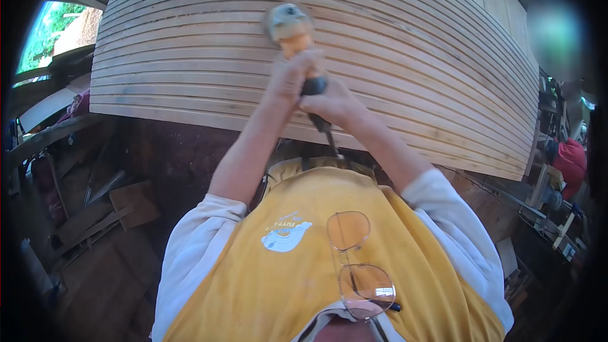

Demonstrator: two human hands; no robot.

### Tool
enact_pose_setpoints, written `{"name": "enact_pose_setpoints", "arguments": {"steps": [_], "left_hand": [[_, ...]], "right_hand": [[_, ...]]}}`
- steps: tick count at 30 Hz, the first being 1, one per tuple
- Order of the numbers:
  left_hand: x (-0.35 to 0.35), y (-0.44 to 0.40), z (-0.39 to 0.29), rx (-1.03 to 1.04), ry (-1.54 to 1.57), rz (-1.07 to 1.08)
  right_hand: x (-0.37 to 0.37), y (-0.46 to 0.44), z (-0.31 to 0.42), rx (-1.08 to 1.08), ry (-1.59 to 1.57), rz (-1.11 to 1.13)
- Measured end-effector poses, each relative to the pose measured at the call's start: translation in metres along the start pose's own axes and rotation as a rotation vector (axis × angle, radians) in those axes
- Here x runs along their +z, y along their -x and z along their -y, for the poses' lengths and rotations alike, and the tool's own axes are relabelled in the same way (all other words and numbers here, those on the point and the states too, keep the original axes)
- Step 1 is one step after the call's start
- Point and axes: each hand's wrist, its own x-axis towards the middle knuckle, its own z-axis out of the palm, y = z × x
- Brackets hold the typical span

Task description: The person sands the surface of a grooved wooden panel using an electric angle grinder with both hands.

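The left hand is wrapped around a power tool just behind its blurred round head; the right hand is closed on the dark rear body, nearer the person. This spread probably lets one hand steady the head while the other bears the weight. The tool is over the slatted wooden panel, roughly midway between its left and right edges; whether it touches the slats cannot be told. A dark cord crosses the near edge toward the yellow top, clear of the head but in the way there. Glasses hang on the chest. Wood pieces lie below the near left corner; a red object sits beyond the right edge.
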Motion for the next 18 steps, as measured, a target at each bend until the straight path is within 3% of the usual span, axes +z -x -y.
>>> {"name": "enact_pose_setpoints", "arguments": {"steps": [3,6,8,13,15,18], "left_hand": [[-0.076,-0.026,-0.056,0.037,0.08,-0.145],[-0.106,-0.028,-0.097,0.034,0.115,-0.276],[-0.12,-0.033,-0.098,0.02,0.116,-0.201],[-0.047,-0.033,-0.028,-0.014,0.066,-0.082],[0.021,-0.032,0.018,-0.028,0.003,0.006],[0.145,-0.022,0.083,-0.191,-0.124,0.193]], "right_hand": [[0.041,-0.056,0.074,-0.004,0.182,0.126],[0.074,-0.104,0.082,-0.082,0.134,0.191],[0.073,-0.099,0.088,-0.11,0.114,0.171],[0.023,-0.038,0.031,0.012,-0.028,-0.019],[-0.023,0.0,-0.018,-0.138,-0.175,-0.136],[-0.104,0.077,-0.069,-0.054,-0.366,-0.318]]}}
